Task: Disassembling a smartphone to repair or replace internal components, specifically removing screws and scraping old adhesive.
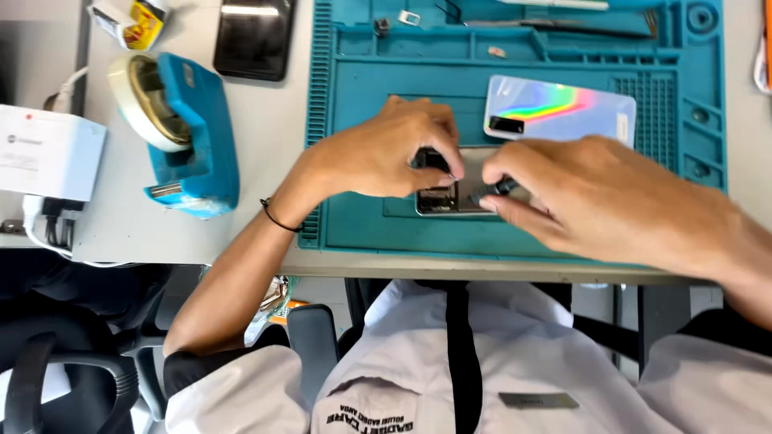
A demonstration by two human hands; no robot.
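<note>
An opened phone [450,197] lies on the teal repair mat [362,104] near the table's front edge. My left hand [394,149] rests over its left end, fingertips pinching at a part inside; what they hold is hidden. My right hand [587,193] comes in from the right, gripping a thin dark tool [494,190] whose tip touches the phone's inside. Just behind my hands lies the phone's iridescent back cover [559,108], flat on the mat.
A teal tape dispenser [189,137] stands left of the mat, with a white box [48,153] and cables further left. A dark phone [253,36] lies at the back. Tweezers [563,26] and small parts sit in the mat's top trays. A chair arm [314,337] is below.
</note>
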